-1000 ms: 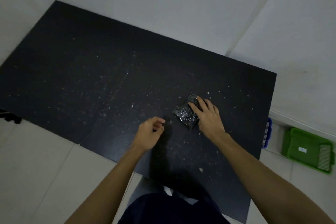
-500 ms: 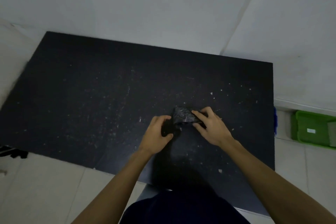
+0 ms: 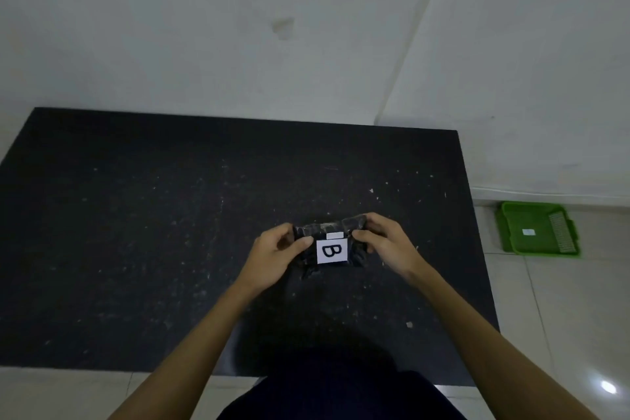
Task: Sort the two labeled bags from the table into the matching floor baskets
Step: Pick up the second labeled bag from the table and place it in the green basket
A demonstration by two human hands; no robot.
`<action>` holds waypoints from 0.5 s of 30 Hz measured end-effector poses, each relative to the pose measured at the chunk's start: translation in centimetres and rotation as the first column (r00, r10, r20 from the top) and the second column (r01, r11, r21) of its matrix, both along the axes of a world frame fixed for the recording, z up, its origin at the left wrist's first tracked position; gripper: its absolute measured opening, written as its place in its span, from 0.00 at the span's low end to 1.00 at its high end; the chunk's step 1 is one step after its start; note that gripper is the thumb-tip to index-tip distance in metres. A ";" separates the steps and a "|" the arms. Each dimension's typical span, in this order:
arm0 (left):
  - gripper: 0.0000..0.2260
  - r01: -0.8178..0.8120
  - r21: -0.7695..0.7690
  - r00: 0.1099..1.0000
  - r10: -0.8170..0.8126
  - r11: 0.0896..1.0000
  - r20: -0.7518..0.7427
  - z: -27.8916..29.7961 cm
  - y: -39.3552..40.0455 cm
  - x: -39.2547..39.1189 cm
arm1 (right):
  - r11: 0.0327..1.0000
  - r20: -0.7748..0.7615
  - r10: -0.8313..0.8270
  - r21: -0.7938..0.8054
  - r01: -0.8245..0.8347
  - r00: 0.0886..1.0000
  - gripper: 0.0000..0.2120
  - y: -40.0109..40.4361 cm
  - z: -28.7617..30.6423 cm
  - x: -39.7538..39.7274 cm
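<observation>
The left end of the bag (image 3: 329,249) lies behind the fingers of the left hand (image 3: 272,257), and its right end behind the right hand (image 3: 387,245), so the bag's full outline cannot be traced. Its contents do not show through the dark wrapping. Both forearms run out of the lower edge of the frame. The table (image 3: 136,232) is cut by the left edge, and its near edge is partly covered by the person's dark clothing (image 3: 341,395). The green basket (image 3: 537,232) carries a small white label (image 3: 528,232), possibly lettered, too small to read.
</observation>
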State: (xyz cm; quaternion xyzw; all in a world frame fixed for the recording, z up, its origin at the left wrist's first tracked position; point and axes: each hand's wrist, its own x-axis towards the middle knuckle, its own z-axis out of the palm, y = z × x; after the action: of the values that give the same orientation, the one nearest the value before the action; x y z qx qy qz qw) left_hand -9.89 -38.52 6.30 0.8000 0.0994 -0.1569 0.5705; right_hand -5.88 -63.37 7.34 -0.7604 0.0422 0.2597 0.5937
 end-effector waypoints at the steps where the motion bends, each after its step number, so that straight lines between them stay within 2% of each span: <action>1: 0.15 -0.022 -0.046 1.000 0.021 0.999 -0.022 0.1 0.1 0.0 | 0.999 -0.014 -0.029 0.017 0.030 0.999 0.06 0.3 0.2 -0.3; 3: 0.17 -0.073 -0.135 0.995 0.064 0.988 -0.071 0.3 0.1 0.1 | 0.996 -0.036 -0.077 0.036 0.079 0.996 0.06 0.9 0.2 -0.7; 6: 0.12 -0.146 -0.279 0.979 0.099 0.949 -0.176 0.8 0.0 0.1 | 0.990 -0.075 -0.129 0.055 0.133 0.989 0.07 1.7 0.1 -1.1; 11: 0.11 -0.201 -0.339 0.965 0.126 0.919 -0.232 1.1 0.5 0.3 | 0.988 -0.178 -0.143 0.027 0.150 0.974 0.08 2.8 0.0 -1.6; 15: 0.15 -0.353 -0.417 0.917 0.221 0.838 -0.331 1.2 -0.1 0.4 | 0.947 -0.334 -0.166 0.209 0.245 0.928 0.13 3.3 -0.2 -1.7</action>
State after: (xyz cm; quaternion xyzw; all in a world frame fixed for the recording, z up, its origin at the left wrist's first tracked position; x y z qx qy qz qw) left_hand -9.51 -38.57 7.53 0.5851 0.2550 -0.1956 0.7445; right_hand -7.56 -60.08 7.09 -0.6214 0.1827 0.3156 0.6935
